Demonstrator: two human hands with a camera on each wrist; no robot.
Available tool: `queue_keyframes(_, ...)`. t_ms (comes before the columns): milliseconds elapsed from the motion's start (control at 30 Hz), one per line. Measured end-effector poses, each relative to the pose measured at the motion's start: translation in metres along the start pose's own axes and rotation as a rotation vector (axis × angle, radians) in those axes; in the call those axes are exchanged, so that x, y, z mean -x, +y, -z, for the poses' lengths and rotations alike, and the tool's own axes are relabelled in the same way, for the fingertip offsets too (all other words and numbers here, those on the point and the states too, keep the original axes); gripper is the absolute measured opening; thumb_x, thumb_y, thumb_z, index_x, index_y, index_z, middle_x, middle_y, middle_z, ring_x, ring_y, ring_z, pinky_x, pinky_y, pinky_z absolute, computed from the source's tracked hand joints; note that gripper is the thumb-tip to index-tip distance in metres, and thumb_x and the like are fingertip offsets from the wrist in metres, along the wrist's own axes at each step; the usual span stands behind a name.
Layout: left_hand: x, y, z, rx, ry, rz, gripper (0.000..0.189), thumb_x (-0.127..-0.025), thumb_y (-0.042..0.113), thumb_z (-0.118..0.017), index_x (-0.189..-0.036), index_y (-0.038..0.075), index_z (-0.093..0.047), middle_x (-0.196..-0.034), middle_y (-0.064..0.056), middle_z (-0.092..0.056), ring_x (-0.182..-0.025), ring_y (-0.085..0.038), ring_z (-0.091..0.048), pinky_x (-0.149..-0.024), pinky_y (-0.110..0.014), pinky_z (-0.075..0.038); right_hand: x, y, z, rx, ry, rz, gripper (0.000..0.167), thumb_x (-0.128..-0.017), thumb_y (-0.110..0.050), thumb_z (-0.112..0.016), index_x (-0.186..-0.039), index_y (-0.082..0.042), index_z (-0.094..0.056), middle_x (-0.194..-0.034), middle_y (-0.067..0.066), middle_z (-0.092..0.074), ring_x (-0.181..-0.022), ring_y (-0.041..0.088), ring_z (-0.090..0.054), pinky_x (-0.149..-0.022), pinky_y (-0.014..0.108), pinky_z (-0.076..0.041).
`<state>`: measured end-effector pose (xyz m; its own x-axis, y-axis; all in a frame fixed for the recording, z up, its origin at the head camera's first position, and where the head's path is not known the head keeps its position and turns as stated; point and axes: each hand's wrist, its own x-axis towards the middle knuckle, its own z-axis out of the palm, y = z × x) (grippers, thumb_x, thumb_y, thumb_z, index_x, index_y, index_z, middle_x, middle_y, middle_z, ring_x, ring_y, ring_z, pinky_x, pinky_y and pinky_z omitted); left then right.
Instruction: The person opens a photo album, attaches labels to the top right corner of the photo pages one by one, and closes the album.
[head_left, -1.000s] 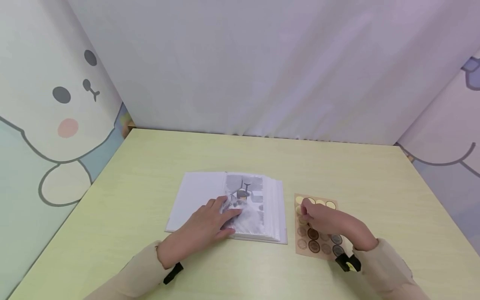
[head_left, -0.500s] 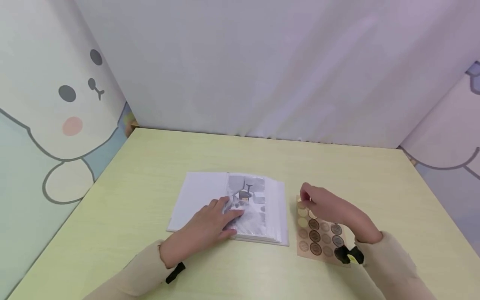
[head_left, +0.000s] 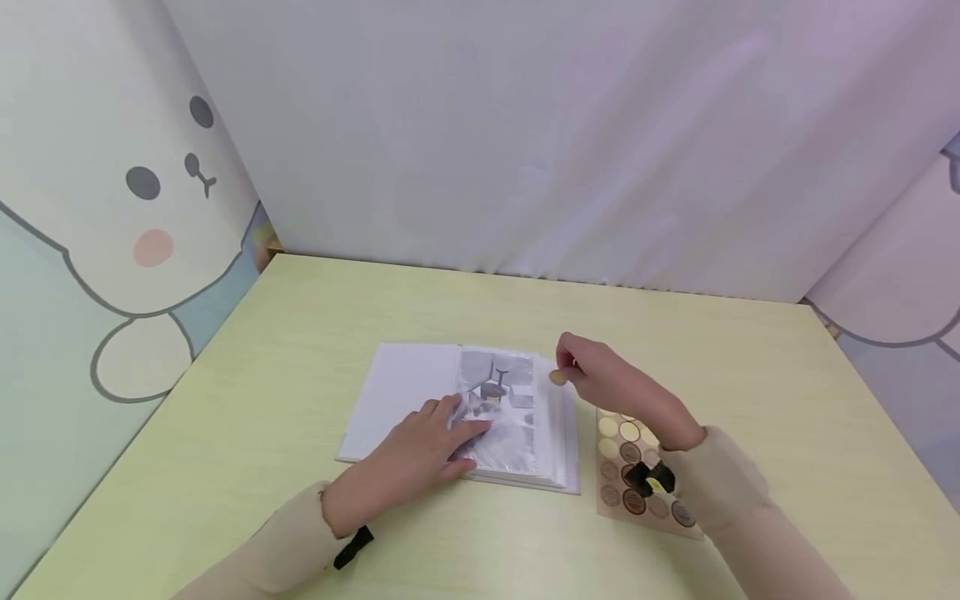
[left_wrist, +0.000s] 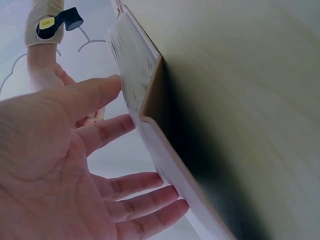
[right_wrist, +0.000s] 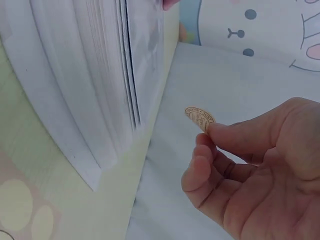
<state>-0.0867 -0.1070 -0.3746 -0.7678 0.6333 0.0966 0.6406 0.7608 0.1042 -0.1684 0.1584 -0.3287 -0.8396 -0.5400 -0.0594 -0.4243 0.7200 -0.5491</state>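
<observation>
An open photo album [head_left: 420,367] lies on the table, its right page showing a grey picture [head_left: 498,442] under a clear sleeve. My left hand [head_left: 412,446] rests on the album near the fold with its fingers extended; in the left wrist view the fingertips [left_wrist: 175,205] touch the album's pages and cover. My right hand [head_left: 615,379] is raised by the album's upper right corner. Between its thumb and index finger it pinches a small round gold sticker [right_wrist: 199,118] with printed lettering. A brown sticker sheet [head_left: 615,504] lies right of the album, partly under the right forearm.
The light wooden table [head_left: 450,300] ends at a pale curtain [head_left: 480,142] along the back. Cartoon-printed panels [head_left: 142,242] stand on both sides. Several round stickers in rows show on the sheet.
My right hand has peeled a sticker off the sheet, lifted it and carried it left toward the album. The left hand stays on the page.
</observation>
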Motion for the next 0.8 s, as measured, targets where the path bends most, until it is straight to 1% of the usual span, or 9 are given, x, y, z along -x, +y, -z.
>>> queue_keyframes(200,0.000,-0.001,-0.001,0.016,-0.040,0.020,0.046,-0.089,0.043,-0.058,-0.129,0.022,-0.054,-0.128,-0.020,-0.049,-0.109,-0.034,-0.053,-0.083,-0.043,-0.050,-0.020,0.000,-0.009,-0.017,0.003,0.035,0.011,-0.089,0.003,-0.053,-0.085,-0.006,-0.049,-0.076,0.004,-0.053,-0.068,0.016,-0.045,-0.059,0.026,-0.041)
queue_keyframes(400,-0.001,-0.001,0.000,0.021,-0.050,0.021,0.046,-0.089,0.044,-0.057,-0.130,0.023,-0.054,-0.129,-0.020,-0.048,-0.110,-0.033,-0.052,-0.084,-0.043,-0.050,-0.034,0.005,-0.016,-0.037,0.010,0.058,0.008,-0.089,0.002,-0.055,-0.087,-0.004,-0.050,-0.078,0.005,-0.054,-0.071,0.016,-0.046,-0.063,0.026,-0.042)
queue_keyframes(533,-0.001,-0.001,0.000,0.029,-0.060,0.029,0.046,-0.089,0.044,-0.056,-0.130,0.023,-0.053,-0.130,-0.020,-0.047,-0.111,-0.033,-0.051,-0.084,-0.044,-0.050,-0.041,0.009,-0.019,-0.065,0.015,0.073,0.009,-0.089,0.002,-0.055,-0.086,-0.004,-0.051,-0.076,0.005,-0.053,-0.070,0.015,-0.046,-0.062,0.026,-0.041)
queue_keyframes(633,-0.001,-0.001,0.000,0.033,-0.062,0.032,0.046,-0.089,0.044,-0.056,-0.130,0.023,-0.053,-0.131,-0.020,-0.047,-0.112,-0.033,-0.051,-0.084,-0.044,-0.050,-0.045,0.012,-0.022,-0.081,0.014,0.068,0.009,-0.089,0.001,-0.056,-0.085,-0.004,-0.051,-0.075,0.005,-0.052,-0.070,0.015,-0.045,-0.061,0.025,-0.040)
queue_keyframes(800,-0.001,-0.001,-0.001,0.009,-0.045,0.021,0.046,-0.089,0.044,-0.056,-0.130,0.023,-0.053,-0.129,-0.020,-0.048,-0.109,-0.032,-0.052,-0.082,-0.042,-0.051,-0.050,0.014,-0.025,-0.094,0.009,0.039,0.007,-0.089,0.000,-0.057,-0.086,-0.003,-0.052,-0.077,0.005,-0.053,-0.072,0.016,-0.045,-0.062,0.025,-0.040)
